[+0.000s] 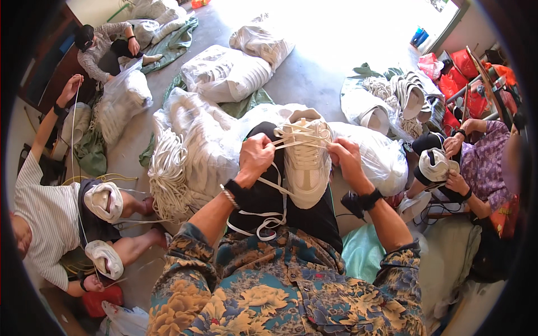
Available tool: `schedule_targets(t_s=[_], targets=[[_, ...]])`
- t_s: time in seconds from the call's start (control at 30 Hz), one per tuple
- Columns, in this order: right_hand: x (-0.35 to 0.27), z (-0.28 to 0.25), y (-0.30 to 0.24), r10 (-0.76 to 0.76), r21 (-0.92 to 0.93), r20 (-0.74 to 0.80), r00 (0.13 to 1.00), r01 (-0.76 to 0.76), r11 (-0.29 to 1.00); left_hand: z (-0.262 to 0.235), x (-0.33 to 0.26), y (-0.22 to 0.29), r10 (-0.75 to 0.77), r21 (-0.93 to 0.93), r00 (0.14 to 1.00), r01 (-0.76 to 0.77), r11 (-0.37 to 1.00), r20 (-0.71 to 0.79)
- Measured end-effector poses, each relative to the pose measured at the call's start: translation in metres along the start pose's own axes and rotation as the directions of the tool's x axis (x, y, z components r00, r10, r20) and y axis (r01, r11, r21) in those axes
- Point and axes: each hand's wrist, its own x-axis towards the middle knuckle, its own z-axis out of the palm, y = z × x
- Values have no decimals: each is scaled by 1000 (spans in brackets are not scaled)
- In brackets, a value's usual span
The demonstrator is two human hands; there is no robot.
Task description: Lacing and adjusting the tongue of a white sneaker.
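A cream lace-up shoe (305,182) rests on my lap, its toe toward me. A pale shoelace (284,133) crosses over the shoe's upper part in several loose strands. My left hand (256,159) is closed in a pinch on strands at the shoe's left side. Opposite it, my right hand (346,159) pinches the lace close to the shoe's right edge. The lower eyelets look laced in rows. A long loose end of lace hangs over my dark trousers (316,221) and curls near my shirt hem.
Beyond my knees lie a bundle of laces (168,176) and clear plastic bags of shoe parts (227,73). At left a person in a striped shirt (47,215) pulls a long lace; at right a person in purple (485,162) holds a shoe (436,166). Another person (106,50) sits far left.
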Motion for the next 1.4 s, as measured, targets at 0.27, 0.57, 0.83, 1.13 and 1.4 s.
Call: schedule_targets(t_s=[0.27, 0.57, 0.83, 1.13, 1.4], targets=[[2, -15, 13, -46, -9, -72, 996, 45, 999, -16, -2, 0, -118, -366, 988, 146, 919, 96], [27, 6, -10, -13, -122, 23, 1000, 16, 992, -8, 36, 3, -6, 90, 985, -10, 996, 174], [20, -4, 6, 18, -217, 133, 991, 11, 976, -33, 18, 14, -81, -200, 849, 214, 956, 521], [78, 0, -23, -206, -447, -93, 974, 144, 883, -51, 9, -11, -103, -293, 914, 231, 928, 393], [120, -2, -18, 69, -467, 162, 984, 14, 884, -45, 6, 3, -83, -353, 913, 237, 905, 399]])
